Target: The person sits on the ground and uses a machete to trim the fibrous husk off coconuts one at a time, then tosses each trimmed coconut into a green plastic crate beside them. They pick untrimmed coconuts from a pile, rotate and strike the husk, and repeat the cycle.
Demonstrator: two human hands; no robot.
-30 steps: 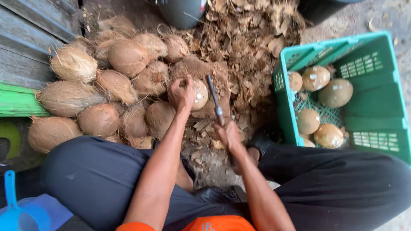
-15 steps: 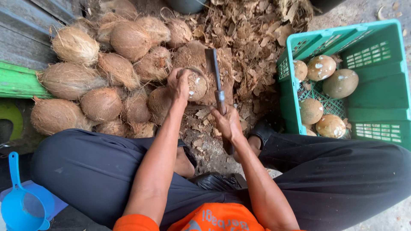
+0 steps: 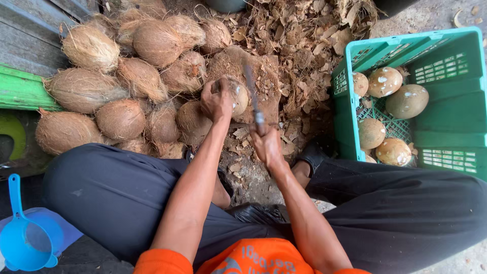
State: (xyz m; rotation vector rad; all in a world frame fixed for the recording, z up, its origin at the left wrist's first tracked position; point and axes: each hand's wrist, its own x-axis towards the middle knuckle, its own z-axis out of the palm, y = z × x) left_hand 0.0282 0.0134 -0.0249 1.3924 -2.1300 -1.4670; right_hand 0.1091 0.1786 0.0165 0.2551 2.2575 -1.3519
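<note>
Left hand (image 3: pixel 217 104) is clamped over a round, partly husked brown coconut (image 3: pixel 234 96), pressing it down on a rough brown chopping block (image 3: pixel 266 81) between the person's knees. Right hand (image 3: pixel 267 144) is closed tight around the handle of a long dark-bladed knife (image 3: pixel 252 94), whose blade lies just beside the coconut on its right, blurred as if in motion.

Judging from how things lie, the work is somewhere in the middle. A teal plastic slatted crate (image 3: pixel 446 122) at the person's right holds about six smooth, pale-brown trimmed coconuts (image 3: pixel 395 99), while a heap of fibrous unhusked coconuts (image 3: pixel 127 86), well over a dozen, is piled to the left of the block. Dry brown husk shavings (image 3: pixel 304 45) cover the ground beyond the block. The coconut in hand shows pale bare patches but keeps some fibre, so its trimming looks unfinished.

Compared with half a second ago, the blade has come down and tilted closer to the coconut, and the left hand has kept its grip while the nut seems turned a little. The crate's contents and the heap look unchanged. A blue plastic scoop (image 3: pixel 23 243) lies at lower left, well apart from the hands.
</note>
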